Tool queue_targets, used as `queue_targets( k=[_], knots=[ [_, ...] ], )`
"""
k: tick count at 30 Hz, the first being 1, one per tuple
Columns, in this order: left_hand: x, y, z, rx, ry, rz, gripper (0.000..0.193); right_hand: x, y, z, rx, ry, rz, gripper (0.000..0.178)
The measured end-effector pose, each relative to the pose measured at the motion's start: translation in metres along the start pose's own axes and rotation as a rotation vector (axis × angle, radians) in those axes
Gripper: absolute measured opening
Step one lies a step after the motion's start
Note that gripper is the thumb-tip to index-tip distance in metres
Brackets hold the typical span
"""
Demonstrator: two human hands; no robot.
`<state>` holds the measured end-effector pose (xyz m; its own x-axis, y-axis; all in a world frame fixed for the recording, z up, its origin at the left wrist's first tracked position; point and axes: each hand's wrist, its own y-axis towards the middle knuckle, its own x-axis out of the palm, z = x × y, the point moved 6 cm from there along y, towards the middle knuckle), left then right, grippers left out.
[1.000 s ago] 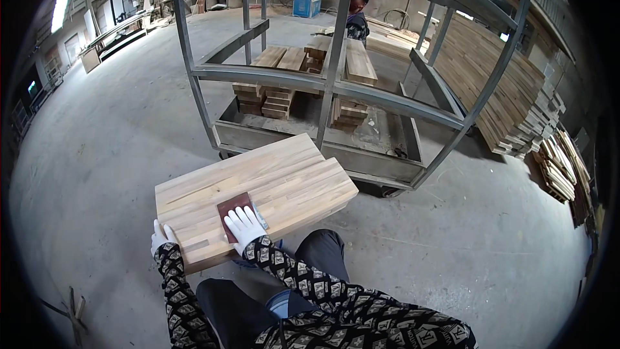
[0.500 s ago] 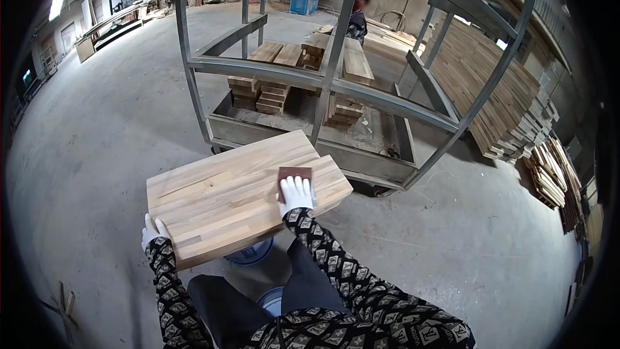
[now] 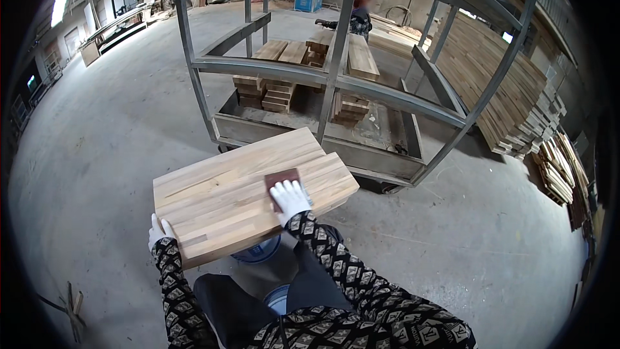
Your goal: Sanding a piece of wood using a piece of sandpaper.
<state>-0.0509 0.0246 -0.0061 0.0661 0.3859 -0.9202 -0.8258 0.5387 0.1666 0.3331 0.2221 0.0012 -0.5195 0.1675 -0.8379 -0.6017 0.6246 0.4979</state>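
Observation:
Two pale laminated wooden boards (image 3: 226, 187) lie close together in front of me, the nearer one jutting out farther right. At their left end, my left hand (image 3: 159, 231) in a white glove grips the edge of the nearer board. My gloved right hand (image 3: 290, 198) presses a dark reddish-brown sanding block (image 3: 278, 181) flat on the boards' top face, right of the middle; its fingers lie over the block and hide part of it. Under the boards a blue bucket (image 3: 257, 252) shows in part.
A grey metal rack cart (image 3: 278, 130) stands just beyond the boards, carrying stacked wood pieces (image 3: 279, 95). Behind it is a co-worker (image 3: 360, 22). Tall board stacks (image 3: 497, 77) lean at the right. Another blue bucket (image 3: 276, 297) sits between my legs; scrap sticks (image 3: 72, 310) lie lower left.
My right hand has slid left and slightly toward me across the boards with the sanding block. My left hand keeps its hold at the edge. The co-worker's arm now stretches out leftward.

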Motion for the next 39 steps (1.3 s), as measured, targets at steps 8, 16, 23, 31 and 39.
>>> queue_targets(
  k=[8,16,23,31,39],
  knots=[
    [0.01,0.011,0.002,0.012,0.055,0.017,0.053,0.001,-0.002,0.061,0.238,-0.217,0.189,0.066],
    [0.003,0.002,0.01,-0.009,0.021,-0.011,0.053,0.046,0.002,-0.126,-0.121,0.068,-0.059,0.075],
    [0.007,0.005,-0.01,0.017,0.024,0.012,0.053,0.008,0.001,-0.031,-0.054,-0.004,-0.006,0.059],
    [0.004,0.006,0.001,-0.007,0.046,-0.009,0.052,-0.016,-0.018,0.087,0.216,-0.244,0.145,0.065],
    [-0.001,-0.001,0.009,0.001,0.02,0.002,0.052,0.035,-0.001,-0.108,0.005,0.088,0.021,0.066]
  ],
)
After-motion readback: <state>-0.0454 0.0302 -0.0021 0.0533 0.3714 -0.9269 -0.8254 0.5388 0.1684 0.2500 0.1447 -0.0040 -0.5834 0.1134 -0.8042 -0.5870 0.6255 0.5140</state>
